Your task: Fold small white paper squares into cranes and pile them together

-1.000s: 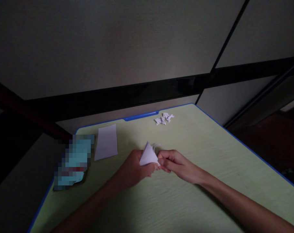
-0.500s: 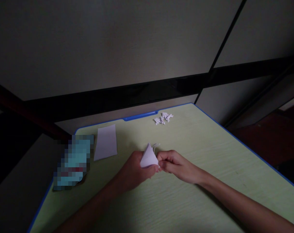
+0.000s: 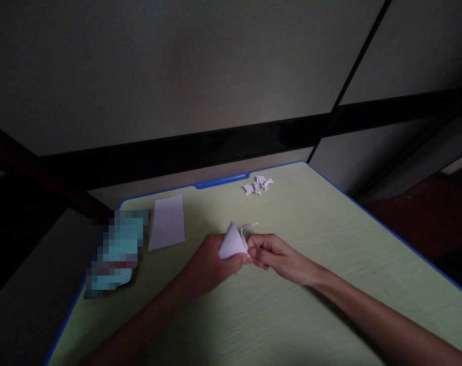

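Observation:
A small white folded paper piece [image 3: 232, 242], pointed at the top, stands between both my hands just above the pale green table [image 3: 291, 305]. My left hand [image 3: 210, 264] is closed on its lower left side. My right hand [image 3: 271, 254] pinches its right edge, where thin white flaps stick up. Both forearms reach in from the bottom of the view.
A flat white paper sheet [image 3: 167, 222] lies at the table's back left, beside a blurred blue object [image 3: 114, 254] at the left edge. A heap of several small folded white pieces [image 3: 258, 185] sits near the far edge. The table has a blue rim [image 3: 221, 181]; walls rise behind it.
The thin flaps at the paper's right edge now spread a little further right. Both hands have stayed in nearly the same place.

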A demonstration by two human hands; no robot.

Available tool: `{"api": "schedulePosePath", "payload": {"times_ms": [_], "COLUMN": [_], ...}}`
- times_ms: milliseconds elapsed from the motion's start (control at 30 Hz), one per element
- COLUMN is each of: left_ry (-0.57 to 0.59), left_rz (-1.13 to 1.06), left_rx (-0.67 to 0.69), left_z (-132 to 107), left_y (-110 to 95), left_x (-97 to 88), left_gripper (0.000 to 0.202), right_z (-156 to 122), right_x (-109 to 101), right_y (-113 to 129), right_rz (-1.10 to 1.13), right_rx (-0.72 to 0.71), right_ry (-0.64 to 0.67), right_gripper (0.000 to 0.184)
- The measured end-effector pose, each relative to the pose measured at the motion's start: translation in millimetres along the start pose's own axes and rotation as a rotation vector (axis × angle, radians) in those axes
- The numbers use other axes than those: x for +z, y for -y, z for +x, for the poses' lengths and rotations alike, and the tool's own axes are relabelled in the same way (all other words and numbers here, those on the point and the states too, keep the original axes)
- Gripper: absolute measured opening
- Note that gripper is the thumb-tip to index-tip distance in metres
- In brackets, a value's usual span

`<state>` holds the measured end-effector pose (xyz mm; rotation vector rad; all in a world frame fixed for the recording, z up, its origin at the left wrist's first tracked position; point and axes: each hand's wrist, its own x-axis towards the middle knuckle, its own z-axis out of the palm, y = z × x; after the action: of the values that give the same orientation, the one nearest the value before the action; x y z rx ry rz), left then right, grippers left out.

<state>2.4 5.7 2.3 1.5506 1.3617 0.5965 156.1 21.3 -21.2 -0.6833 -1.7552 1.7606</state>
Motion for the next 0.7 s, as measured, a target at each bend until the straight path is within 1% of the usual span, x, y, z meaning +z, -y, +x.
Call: {"api": "schedulePosePath", "payload": {"times_ms": [100,233,300,367,533,600,667,700], "left_ry": [0.044,0.049,0.054,0.051,0.008,0.001,-0.029,-0.047], "left_rz": [-0.031,-0.072,-0.09,-0.103,-0.119,-0.129,-0.137,-0.146], "left_rx": [-0.026,-0.073,-0.082,-0.101,-0.17,-0.193,-0.219,-0.223], "left_z": [1,1,2,3,2,1,2,2], "left_y": [2,5,6,6,1,0,-1,0], "left_x": [-1.2,0.2,1.9,3.8,5.5,3.4,0.2,-1.4], "left_gripper": [0.014,0.015,0.015,0.013,0.011,0.011,0.011,0.011], "right_z": [-1,-2,-3,-4,-4,-3,-3,-3], "right_x": [-3,-4,-3,-1,-1,-6,-12,-14], "right_y": [3,6,6,5,3,3,3,4], "right_rz": [-0.029,-0.114,-0.19,-0.311,-0.611,-0.671,-0.653,-0.644], "right_rx": [-0.001,-0.022,-0.025,-0.034,-0.09,-0.067,-0.027,-0.024], "right_ry": [0.021,0.02,0.029,0.017,-0.08,-0.161,-0.265,-0.297], "right_gripper": [0.011,0.012,0.012,0.013,0.013,0.014,0.015,0.014]}}
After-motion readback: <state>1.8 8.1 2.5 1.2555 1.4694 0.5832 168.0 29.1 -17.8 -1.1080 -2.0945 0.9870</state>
